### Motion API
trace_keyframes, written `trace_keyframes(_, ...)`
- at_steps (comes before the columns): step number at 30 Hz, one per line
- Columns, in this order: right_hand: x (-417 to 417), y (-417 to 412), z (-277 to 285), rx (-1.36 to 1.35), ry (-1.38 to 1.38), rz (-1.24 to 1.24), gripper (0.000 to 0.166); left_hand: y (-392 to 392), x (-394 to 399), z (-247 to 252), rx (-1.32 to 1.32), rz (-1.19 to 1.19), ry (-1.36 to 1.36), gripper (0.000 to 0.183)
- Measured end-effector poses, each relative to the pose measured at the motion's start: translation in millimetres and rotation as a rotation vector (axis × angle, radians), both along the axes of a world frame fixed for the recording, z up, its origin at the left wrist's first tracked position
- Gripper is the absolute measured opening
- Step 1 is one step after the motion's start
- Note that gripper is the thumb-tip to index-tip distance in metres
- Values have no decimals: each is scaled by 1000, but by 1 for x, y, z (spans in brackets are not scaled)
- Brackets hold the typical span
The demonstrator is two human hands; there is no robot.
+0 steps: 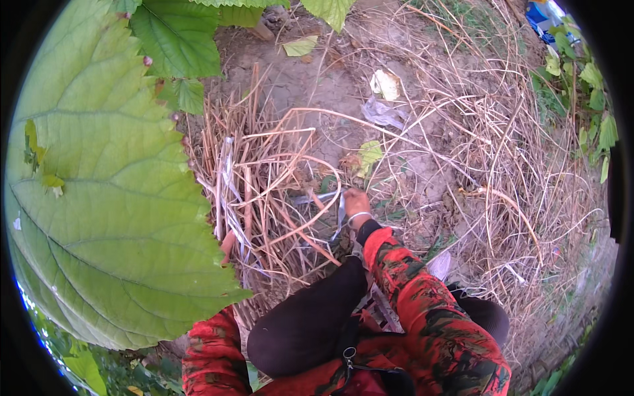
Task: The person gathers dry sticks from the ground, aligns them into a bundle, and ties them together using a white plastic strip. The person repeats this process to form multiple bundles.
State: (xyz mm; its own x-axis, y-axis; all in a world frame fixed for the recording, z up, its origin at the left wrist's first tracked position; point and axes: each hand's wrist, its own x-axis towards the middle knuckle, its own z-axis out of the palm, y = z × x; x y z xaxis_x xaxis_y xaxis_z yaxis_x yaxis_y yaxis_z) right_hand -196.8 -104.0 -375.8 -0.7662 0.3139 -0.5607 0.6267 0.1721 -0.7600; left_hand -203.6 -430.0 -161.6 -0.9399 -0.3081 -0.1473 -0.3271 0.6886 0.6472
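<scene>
My right hand (357, 203), with a pale bangle at its wrist, is closed on a whitish plastic strip (341, 218). One length of the strip runs left from the fingers and another hangs below them. To the left lies a bundle of dry stalks (247, 198), with more whitish strip (229, 173) along its near-left side. Only a little of my left hand (228, 245) shows beside that bundle; a large green leaf (114, 198) close to the camera hides the rest, so its grip is unclear. A curved loose stalk (339, 185) arches over the bundle.
Dry vines and stems (500, 183) litter the soil on the right. Crumpled plastic film (384, 113), a whitish scrap (386, 84) and a blue wrapper (545, 20) lie farther off. My bent knee in dark trousers (307, 321) sits close to the bundle.
</scene>
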Motion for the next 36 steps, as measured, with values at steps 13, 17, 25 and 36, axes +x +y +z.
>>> trace_keyframes(13,-131,57,122,-256,76,274,18,-17,5,-9,-165,7,-219,70)
trace_keyframes(17,-114,74,182,326,149,734,17,30,-5,35,-159,11,-99,91)
trace_keyframes(25,-40,72,242,439,449,880,34,2,0,1,-166,-58,-128,100)
trace_keyframes(36,-36,-151,287,-352,553,879,32,24,13,17,-121,-26,64,105)
